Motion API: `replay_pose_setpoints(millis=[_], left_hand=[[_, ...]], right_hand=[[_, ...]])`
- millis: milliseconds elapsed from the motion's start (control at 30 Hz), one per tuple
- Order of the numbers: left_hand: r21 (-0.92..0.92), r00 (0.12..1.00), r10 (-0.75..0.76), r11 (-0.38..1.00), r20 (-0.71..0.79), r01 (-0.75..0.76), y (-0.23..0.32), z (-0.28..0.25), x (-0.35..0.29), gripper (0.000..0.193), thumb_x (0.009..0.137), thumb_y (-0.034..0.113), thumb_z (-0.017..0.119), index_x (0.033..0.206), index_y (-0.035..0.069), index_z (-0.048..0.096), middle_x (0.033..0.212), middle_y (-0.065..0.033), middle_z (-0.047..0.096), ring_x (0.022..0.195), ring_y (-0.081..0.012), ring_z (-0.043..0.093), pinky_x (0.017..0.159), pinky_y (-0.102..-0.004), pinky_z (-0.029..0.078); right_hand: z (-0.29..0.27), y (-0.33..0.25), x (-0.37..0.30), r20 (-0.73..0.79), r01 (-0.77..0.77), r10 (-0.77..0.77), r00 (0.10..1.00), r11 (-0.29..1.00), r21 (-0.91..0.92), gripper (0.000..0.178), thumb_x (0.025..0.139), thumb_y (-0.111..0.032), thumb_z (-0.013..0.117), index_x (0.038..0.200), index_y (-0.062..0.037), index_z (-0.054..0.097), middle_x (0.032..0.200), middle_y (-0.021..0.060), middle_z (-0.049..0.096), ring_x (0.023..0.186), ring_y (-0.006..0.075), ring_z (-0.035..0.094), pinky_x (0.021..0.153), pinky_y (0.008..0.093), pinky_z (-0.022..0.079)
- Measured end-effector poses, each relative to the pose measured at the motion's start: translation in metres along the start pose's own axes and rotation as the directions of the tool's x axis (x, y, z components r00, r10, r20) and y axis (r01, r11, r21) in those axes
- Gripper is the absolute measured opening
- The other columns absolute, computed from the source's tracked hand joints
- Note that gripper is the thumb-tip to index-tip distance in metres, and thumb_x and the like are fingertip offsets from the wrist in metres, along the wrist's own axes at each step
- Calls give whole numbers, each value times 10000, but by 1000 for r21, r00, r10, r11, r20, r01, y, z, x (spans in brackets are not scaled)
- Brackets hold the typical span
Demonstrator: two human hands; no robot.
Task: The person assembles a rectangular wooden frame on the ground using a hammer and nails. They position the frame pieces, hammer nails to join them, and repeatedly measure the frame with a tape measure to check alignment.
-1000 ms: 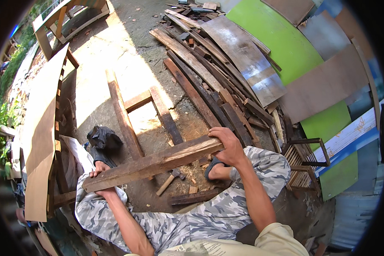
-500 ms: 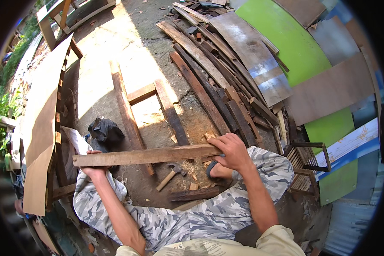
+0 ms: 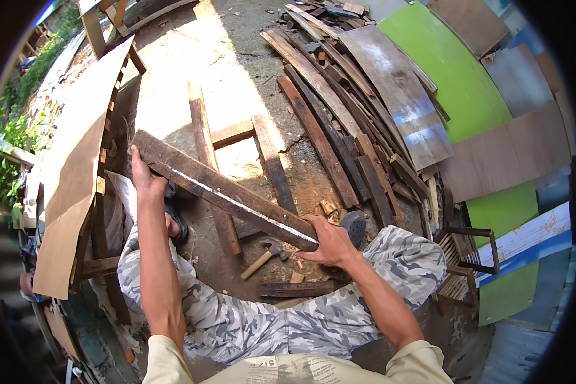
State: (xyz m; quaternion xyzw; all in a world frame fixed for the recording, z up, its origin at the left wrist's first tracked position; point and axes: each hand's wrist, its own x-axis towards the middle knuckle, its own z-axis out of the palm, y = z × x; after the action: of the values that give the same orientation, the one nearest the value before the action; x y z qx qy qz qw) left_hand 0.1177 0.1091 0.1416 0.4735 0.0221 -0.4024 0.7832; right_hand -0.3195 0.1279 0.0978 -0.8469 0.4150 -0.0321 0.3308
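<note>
A brown wooden beam (image 3: 221,191) with a white stripe along its face is held up over the ground in both hands, slanting from upper left to lower right. My left hand (image 3: 148,176) grips its far left end from below, with the thumb up the near side. At the other end, my right hand (image 3: 329,242) is wrapped round the near right tip. Beneath the beam lies a wooden frame of joined pieces (image 3: 272,163), partly covered by it. A claw hammer (image 3: 262,257) rests on the ground between my legs, beside a short dark wood block (image 3: 297,288).
To the right lies a long pile of timber (image 3: 320,137), with large sheets (image 3: 438,70) beyond it. A small slatted wooden piece (image 3: 461,256) stands near my right knee. On the left is a bench-like structure topped by a brown board (image 3: 70,198). Wood chips (image 3: 328,207) litter the ground.
The beam has turned from nearly level to slanting, its left end raised and pushed away. Its white-striped face now shows. My left arm has stretched forward; my right hand has shifted slightly down.
</note>
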Motion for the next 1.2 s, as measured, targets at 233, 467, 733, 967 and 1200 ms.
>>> replay_pose_setpoints(millis=[233, 467, 733, 967, 1200], left_hand=[[374, 996, 79, 923, 52, -93, 9, -17, -36, 609, 873, 535, 690, 1283, 102, 568, 1170, -74, 618, 1065, -239, 586, 915, -422, 469], [218, 997, -2, 976, 78, -15, -25, -52, -42, 557, 891, 566, 641, 1222, 122, 590, 1153, -62, 626, 1052, -219, 591, 855, -409, 486], [9, 980, -25, 1000, 200, 23, -11, -77, -48, 711, 902, 661, 536, 1384, 139, 493, 1352, -82, 545, 1244, -258, 504, 1050, -447, 376], [22, 947, -19, 1000, 321, 12, -37, -75, -31, 900, 915, 610, 575, 1526, 43, 236, 1514, -148, 346, 1362, -312, 386, 1135, -453, 333], [449, 938, -279, 879, 207, 163, -112, -70, -56, 906, 939, 583, 546, 1527, -12, 201, 1529, -202, 363, 1406, -334, 373, 1123, -439, 366]], right_hand=[[-21, 28, 3, -389, -48, -48, 920, 971, -234, 743, 607, -205, 816, 1285, -82, 540, 1204, 135, 587, 1158, 328, 544, 1056, 463, 375], [-51, 39, 2, -518, -42, -82, 851, 974, -224, 643, 629, -95, 741, 1248, -65, 569, 1242, 127, 583, 1205, 324, 517, 1095, 452, 342], [-61, 42, -14, -157, 146, -124, 980, 980, 134, 733, 671, -252, 829, 1317, -40, 556, 1225, 188, 627, 1147, 361, 574, 1002, 419, 440], [-27, 28, -6, 98, -32, -12, 995, 903, 429, 596, 885, -331, 693, 1371, -39, 509, 1247, 214, 622, 1144, 325, 612, 973, 398, 468], [6, 29, 3, 313, -265, 102, 944, 799, 540, 699, 956, -542, 552, 1442, -55, 425, 1336, 196, 572, 1203, 283, 574, 992, 382, 445]])
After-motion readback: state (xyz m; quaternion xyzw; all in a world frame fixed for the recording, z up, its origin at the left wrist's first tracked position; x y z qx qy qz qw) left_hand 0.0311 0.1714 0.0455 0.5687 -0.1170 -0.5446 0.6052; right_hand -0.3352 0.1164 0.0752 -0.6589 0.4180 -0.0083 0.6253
